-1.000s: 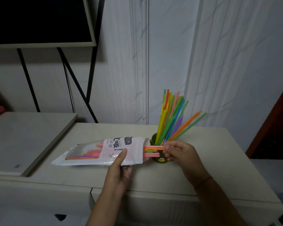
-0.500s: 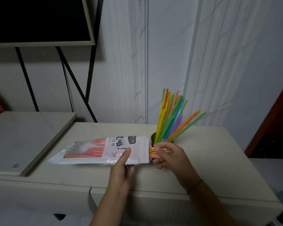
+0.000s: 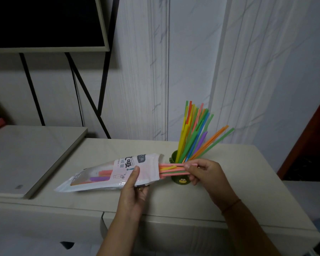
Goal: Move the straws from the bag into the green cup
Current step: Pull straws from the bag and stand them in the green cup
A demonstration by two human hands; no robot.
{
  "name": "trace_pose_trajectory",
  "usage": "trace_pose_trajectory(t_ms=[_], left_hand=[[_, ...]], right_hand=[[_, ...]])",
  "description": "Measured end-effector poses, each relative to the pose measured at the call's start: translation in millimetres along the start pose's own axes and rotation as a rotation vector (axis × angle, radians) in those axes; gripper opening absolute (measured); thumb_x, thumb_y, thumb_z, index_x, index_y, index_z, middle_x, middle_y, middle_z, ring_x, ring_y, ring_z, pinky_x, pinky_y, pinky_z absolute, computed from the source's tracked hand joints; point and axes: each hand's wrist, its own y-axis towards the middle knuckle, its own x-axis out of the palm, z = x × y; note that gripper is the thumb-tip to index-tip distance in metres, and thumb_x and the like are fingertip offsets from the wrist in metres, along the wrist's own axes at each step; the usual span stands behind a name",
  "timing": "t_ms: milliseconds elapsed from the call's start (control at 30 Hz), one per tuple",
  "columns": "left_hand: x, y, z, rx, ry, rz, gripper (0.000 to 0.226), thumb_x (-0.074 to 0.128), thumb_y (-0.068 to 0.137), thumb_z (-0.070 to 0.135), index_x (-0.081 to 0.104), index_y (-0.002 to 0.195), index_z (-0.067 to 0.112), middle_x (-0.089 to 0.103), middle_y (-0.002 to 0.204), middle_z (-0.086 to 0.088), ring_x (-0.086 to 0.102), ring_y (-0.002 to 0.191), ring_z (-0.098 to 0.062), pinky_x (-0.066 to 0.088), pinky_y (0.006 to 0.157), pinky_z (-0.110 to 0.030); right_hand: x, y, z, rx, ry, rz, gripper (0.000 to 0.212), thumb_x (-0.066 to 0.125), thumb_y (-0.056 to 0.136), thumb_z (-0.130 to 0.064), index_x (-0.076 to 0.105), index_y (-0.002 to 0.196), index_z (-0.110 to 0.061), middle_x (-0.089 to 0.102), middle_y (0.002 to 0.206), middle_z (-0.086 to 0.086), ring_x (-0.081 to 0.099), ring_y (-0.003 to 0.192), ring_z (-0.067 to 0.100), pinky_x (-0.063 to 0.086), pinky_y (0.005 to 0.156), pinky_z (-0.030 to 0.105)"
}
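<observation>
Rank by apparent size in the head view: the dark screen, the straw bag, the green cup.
1. Dark screen, cut off by the frame yet largest.
2. Straw bag.
3. Green cup, partly hidden behind straws and the right hand.

On the bag (image 3: 116, 169), "Drink" and "Straw" beside large Chinese characters; dark corner label illegible

Dim room: marbled white wall (image 3: 192, 61), beige cabinet top (image 3: 229, 191), dark screen (image 3: 44, 21).
</observation>
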Motion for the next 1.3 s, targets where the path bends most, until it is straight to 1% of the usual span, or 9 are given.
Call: trace_pose_trajectory(t_ms=[267,367,500,733,833,933,1067,1167,1300], left_hand=[[9.2,-5.6,-8.4,-0.052,-0.001,0.010,0.056,0.068,0.070,0.001,0.057,0.122,0.018,0.073,0.111,-0.007,0.070,0.098,-0.021,0.062,0.060,-0.038],[8.4,-2.6,-3.6,-0.033,-0.005,0.034,0.052,0.064,0.078,-0.002,0.056,0.125,0.017,0.071,0.114,-0.006,0.068,0.101,-0.019,0.062,0.066,-0.037],[2.9,2.4,3.3,-0.012,-0.014,0.059,0.042,0.057,0.088,-0.003,0.053,0.125,0.017,0.068,0.117,-0.007,0.065,0.105,-0.019,0.061,0.066,-0.035],[-0.8,4.1,3.0,-0.021,-0.012,0.096,0.034,0.058,0.088,-0.003,0.057,0.116,0.017,0.070,0.110,-0.006,0.066,0.101,-0.019,0.061,0.059,-0.034],[0.3,2.6,-3.4,-0.033,0.007,0.111,0.030,0.057,0.089,-0.003,0.057,0.112,0.016,0.070,0.103,-0.006,0.066,0.093,-0.018,0.057,0.048,-0.028],[1.1,0.4,-10.7,-0.051,0.022,0.121,0.029,0.059,0.087,-0.003,0.059,0.109,0.016,0.075,0.096,-0.006,0.068,0.092,-0.019,0.057,0.047,-0.029],[4.6,-3.2,-14.9,-0.059,0.016,0.100,0.030,0.061,0.085,-0.003,0.061,0.107,0.017,0.078,0.087,-0.005,0.072,0.087,-0.020,0.059,0.051,-0.033],[6.8,-4.5,-15.5,-0.061,0.020,0.083,0.030,0.061,0.085,-0.004,0.061,0.107,0.016,0.078,0.087,-0.005,0.075,0.076,-0.019,0.059,0.050,-0.033],[2.6,-2.1,-9.6,-0.042,0.008,0.087,0.036,0.061,0.085,-0.003,0.059,0.116,0.016,0.075,0.104,-0.008,0.073,0.088,-0.020,0.059,0.053,-0.032]], right_hand=[[8.7,0.2,-0.6,0.015,-0.041,-0.069,0.011,0.066,0.083,-0.006,0.072,0.078,-0.013,0.064,0.048,-0.006,0.053,0.043,0.002,0.043,0.045,0.014],[0.0,0.9,0.4,0.020,-0.016,-0.056,0.010,0.065,0.082,-0.003,0.073,0.079,-0.009,0.070,0.056,-0.006,0.060,0.051,0.001,0.046,0.051,0.011],[-18.4,2.8,2.3,0.015,-0.045,0.003,0.016,0.063,0.084,-0.003,0.073,0.074,-0.011,0.068,0.054,-0.001,0.057,0.049,0.001,0.044,0.050,0.010],[-31.5,9.2,7.4,0.012,0.001,0.112,0.021,0.060,0.087,-0.005,0.070,0.070,-0.014,0.061,0.050,-0.001,0.047,0.044,0.003,0.039,0.044,0.013],[-19.1,11.2,10.2,0.044,0.118,0.117,0.020,0.057,0.089,-0.009,0.069,0.073,-0.013,0.053,0.050,-0.003,0.043,0.044,0.005,0.035,0.041,0.015],[-3.8,10.4,14.2,0.063,0.276,0.122,0.018,0.057,0.089,-0.008,0.068,0.075,-0.012,0.049,0.049,-0.004,0.039,0.045,0.006,0.032,0.041,0.017],[14.1,7.3,19.4,0.045,0.311,0.099,0.016,0.058,0.089,-0.011,0.068,0.077,-0.015,0.050,0.050,-0.008,0.041,0.047,0.006,0.040,0.046,0.018],[20.0,7.7,20.9,0.062,0.304,0.081,0.012,0.058,0.089,-0.013,0.069,0.083,-0.014,0.056,0.058,-0.001,0.050,0.055,0.012,0.049,0.059,0.030],[11.9,12.2,18.9,0.049,0.335,0.107,0.018,0.052,0.091,-0.003,0.064,0.078,-0.009,0.052,0.051,-0.002,0.046,0.043,0.007,0.042,0.044,0.018]])
